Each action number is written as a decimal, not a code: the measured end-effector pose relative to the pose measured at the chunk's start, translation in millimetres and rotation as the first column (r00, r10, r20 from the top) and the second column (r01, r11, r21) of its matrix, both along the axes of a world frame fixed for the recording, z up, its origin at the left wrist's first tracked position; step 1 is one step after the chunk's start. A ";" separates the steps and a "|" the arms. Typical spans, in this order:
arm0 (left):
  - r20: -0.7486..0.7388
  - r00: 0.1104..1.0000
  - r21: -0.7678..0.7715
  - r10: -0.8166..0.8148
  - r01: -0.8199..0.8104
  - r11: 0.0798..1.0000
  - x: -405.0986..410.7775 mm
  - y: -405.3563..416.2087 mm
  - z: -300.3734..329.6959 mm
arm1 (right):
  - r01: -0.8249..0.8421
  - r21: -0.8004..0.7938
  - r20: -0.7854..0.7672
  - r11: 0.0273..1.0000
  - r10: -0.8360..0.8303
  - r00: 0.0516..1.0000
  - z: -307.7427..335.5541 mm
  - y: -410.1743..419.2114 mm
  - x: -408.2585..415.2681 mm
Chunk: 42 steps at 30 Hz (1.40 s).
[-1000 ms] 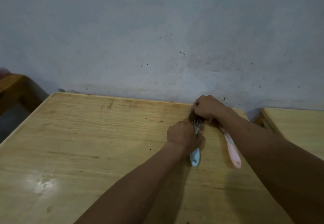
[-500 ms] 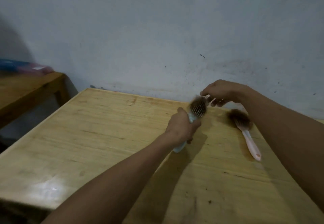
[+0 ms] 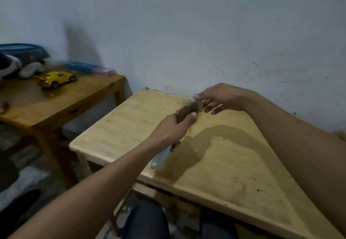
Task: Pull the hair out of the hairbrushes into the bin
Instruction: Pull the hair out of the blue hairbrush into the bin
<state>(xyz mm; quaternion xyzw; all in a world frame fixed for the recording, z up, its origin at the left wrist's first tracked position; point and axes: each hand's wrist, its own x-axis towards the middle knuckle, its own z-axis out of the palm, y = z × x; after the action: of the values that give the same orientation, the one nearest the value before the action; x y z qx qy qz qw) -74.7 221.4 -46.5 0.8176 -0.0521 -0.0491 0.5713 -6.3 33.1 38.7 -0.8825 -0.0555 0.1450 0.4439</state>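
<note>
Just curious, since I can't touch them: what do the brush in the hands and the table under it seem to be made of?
The hairbrush looks like smooth light-blue plastic at the handle, judging by its even colour; its pins are too blurred to tell. The table looks like pale wood or plywood with a light sheen: grain lines run along it.

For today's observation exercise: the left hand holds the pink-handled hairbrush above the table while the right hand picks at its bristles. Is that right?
One thing is wrong: the hairbrush in the left hand has a light blue handle, not pink, as the head view shows. The right hand does pick at its bristles above the table.
</note>
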 end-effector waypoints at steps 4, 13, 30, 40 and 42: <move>0.049 0.993 0.085 0.112 -0.116 0.990 -17.1 50.5 -7.3 | -0.083 0.002 -0.013 0.997 0.083 0.996 -14.6 46.0 -2.4; 0.044 0.947 0.299 0.319 -0.318 0.900 -59.4 133.5 -26.0 | -0.293 -0.027 -0.061 0.956 0.291 0.955 -49.4 139.1 -5.6; 0.090 0.803 0.288 0.589 -0.587 0.757 -162.8 252.3 -73.5 | -0.668 -0.051 -0.011 0.743 0.668 0.744 -89.1 292.4 -63.6; 0.025 0.667 0.433 0.745 -0.679 0.593 -228.7 294.0 -102.7 | -0.604 0.070 -0.001 0.794 0.606 0.795 -170.4 381.7 -109.3; -0.005 0.662 0.468 0.749 -0.660 0.587 -240.5 300.8 -110.8 | -0.622 0.098 -0.042 0.777 0.628 0.777 -186.1 394.0 -115.2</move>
<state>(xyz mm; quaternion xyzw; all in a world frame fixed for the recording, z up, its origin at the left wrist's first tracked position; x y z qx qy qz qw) -315.3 522.3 -157.4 0.8644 0.3482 0.0896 0.3515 -121.5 427.1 -147.4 -0.7900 -0.3347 0.3135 0.4069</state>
